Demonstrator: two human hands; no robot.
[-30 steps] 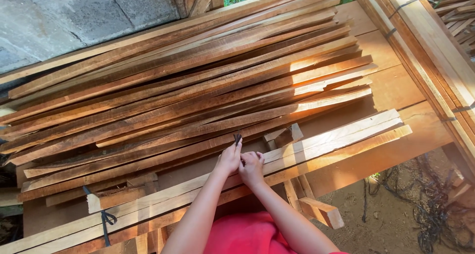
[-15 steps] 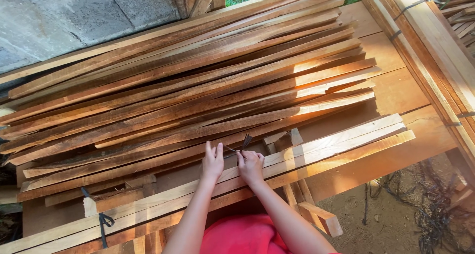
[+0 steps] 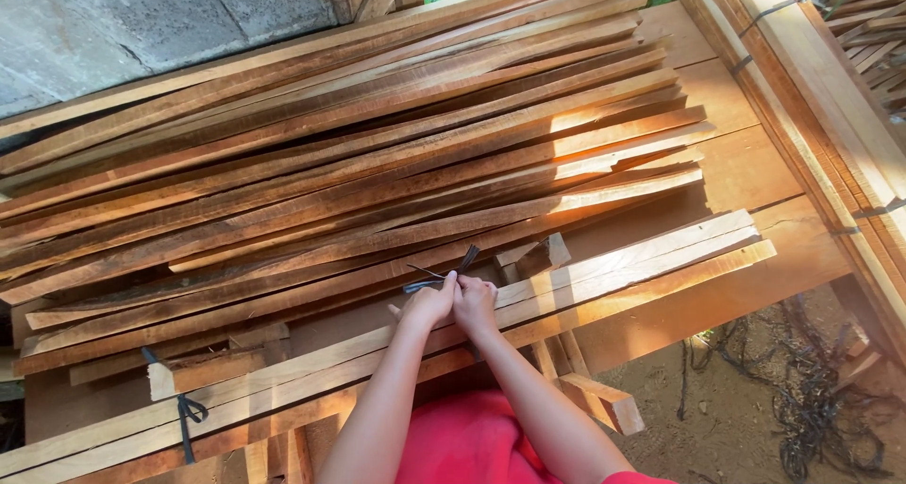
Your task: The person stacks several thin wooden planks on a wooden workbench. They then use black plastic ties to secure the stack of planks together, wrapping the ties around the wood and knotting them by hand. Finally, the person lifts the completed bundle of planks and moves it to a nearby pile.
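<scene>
Hands on a dark tie over pale slats

Hands meet mid-frame, I see both closed tight. Left hand point(image 3: 427, 305) is curled into a fist, pinching a thin dark strap point(image 3: 444, 272) that crosses over the pale slat bundle point(image 3: 604, 272). Right hand point(image 3: 475, 300) sits touching the left, fingers bent down; it seems to grip the same strap, though I cannot tell exactly where it holds. One strap end pokes up and frays just above the right hand, the other end runs out past the left hand's knuckles. Bundle lies along the near edge of the wooden bench point(image 3: 746, 173), running from lower left to upper right. Another dark tie point(image 3: 189, 410) loops the same bundle further left, knotted, loose end hanging down. Behind the hands, a big stack of reddish-brown strips point(image 3: 359, 154) fills the bench, partly sunlit at its right ends. Short offcut block point(image 3: 604, 404) sticks out below the bench, right of my forearms. Dirt ground point(image 3: 755, 390) with dark tangled scraps at lower right.
</scene>
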